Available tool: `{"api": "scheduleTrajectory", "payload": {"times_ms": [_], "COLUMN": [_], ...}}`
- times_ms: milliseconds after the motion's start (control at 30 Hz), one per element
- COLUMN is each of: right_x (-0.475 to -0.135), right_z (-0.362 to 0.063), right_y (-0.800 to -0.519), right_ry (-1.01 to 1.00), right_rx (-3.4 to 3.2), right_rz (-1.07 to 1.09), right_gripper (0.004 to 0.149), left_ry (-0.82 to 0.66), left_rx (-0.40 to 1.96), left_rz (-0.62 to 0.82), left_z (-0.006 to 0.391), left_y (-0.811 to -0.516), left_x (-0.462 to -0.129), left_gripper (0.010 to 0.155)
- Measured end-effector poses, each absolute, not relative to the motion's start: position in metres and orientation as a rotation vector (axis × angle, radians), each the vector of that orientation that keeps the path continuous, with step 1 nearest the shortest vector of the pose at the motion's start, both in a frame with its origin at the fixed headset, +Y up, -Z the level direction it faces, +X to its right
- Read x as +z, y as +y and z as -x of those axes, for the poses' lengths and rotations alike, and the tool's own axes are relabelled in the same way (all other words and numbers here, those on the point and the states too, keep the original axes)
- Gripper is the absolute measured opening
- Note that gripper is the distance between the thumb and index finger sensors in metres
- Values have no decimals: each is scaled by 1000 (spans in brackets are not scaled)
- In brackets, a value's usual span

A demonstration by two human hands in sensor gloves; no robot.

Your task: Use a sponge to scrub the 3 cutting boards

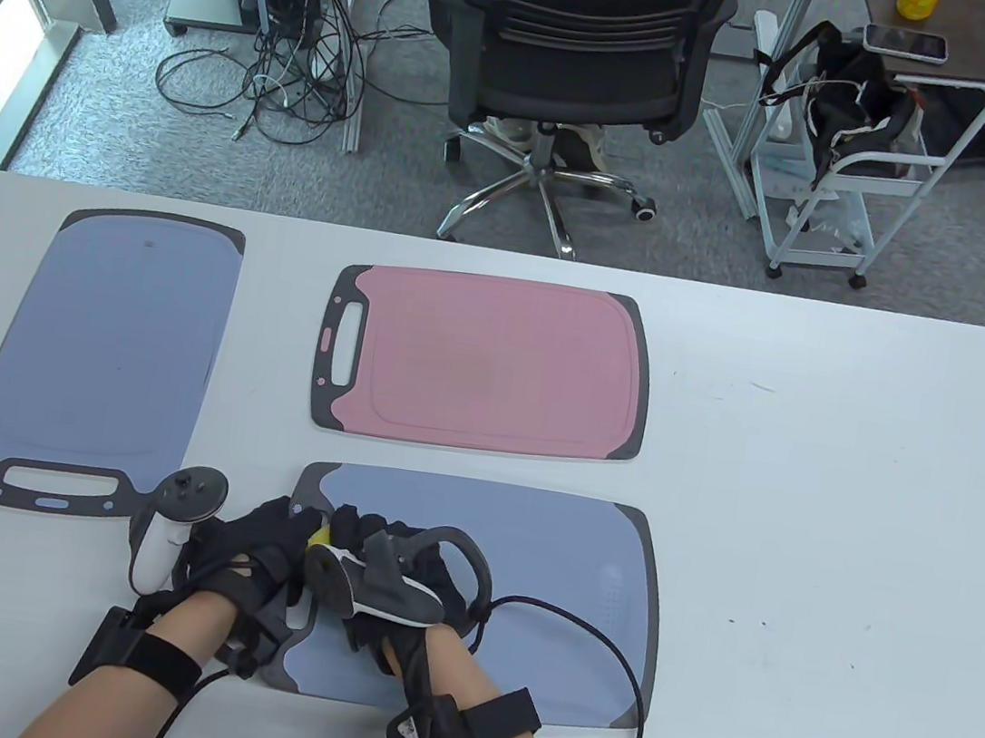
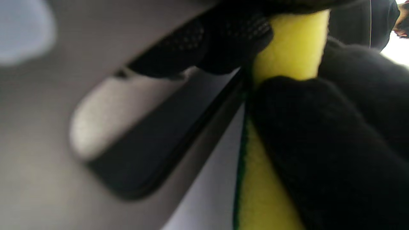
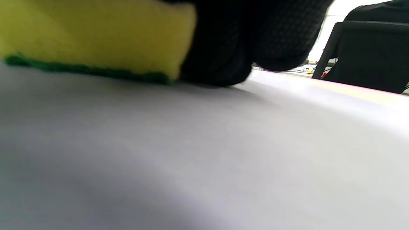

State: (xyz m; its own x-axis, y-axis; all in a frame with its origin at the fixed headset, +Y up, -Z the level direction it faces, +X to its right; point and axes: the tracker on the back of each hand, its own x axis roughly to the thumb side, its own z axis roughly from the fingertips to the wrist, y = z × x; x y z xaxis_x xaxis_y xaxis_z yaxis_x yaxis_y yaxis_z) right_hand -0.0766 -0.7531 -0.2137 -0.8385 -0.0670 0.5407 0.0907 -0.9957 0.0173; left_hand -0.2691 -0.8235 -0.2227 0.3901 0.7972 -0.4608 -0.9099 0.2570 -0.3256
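Three cutting boards lie flat on the white worktop (image 1: 851, 493): a blue board with its handle toward the person at the far left (image 1: 104, 360), a pink board (image 1: 493, 365) further back in the middle, and a second blue board (image 1: 552, 597) at the near edge, where both gloved hands are working. The yellow sponge (image 1: 321, 536) sits on the handle end of this near blue board, green scouring face down — the right wrist view shows that green layer pressed flat against the board's surface.

The right hand (image 1: 390, 579) has its grip closed round the sponge, fingers curled over its top and end. The left hand (image 1: 252, 550) lies just beside it at the board's dark rim; in the left wrist view a left finger is pressed against the sponge's yellow side, but whether that hand truly holds the sponge or only steadies the board I cannot tell.

As to progress, my judgement is that the scrubbing is at an early or middle stage — the sponge is on only one board, at its left end, and most of that board's blue face lies to the right of the hands. The pink board and the far-left blue board show no foam or wet streaks, so nothing tells whether either has been scrubbed; a faint darker patch marks the pink board's centre.
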Motion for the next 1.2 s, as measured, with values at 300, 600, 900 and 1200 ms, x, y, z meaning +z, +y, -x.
{"api": "scheduleTrajectory", "payload": {"times_ms": [300,600,900,1200], "right_x": [-219,-222,-188,-200], "right_z": [-151,-123,84,-90], "right_y": [-770,-765,-754,-764], "right_ry": [-186,-199,-57,-137], "right_rx": [-3058,-3101,-2939,-3060], "right_rz": [-259,-75,929,149], "right_gripper": [70,70,71,69], "left_ry": [215,207,205,205], "left_rx": [1170,1169,1181,1176], "left_rz": [606,612,622,619], "left_z": [270,270,270,270], "left_y": [-824,-824,-823,-823], "left_x": [-224,-224,-225,-225], "left_gripper": [54,54,54,54]}}
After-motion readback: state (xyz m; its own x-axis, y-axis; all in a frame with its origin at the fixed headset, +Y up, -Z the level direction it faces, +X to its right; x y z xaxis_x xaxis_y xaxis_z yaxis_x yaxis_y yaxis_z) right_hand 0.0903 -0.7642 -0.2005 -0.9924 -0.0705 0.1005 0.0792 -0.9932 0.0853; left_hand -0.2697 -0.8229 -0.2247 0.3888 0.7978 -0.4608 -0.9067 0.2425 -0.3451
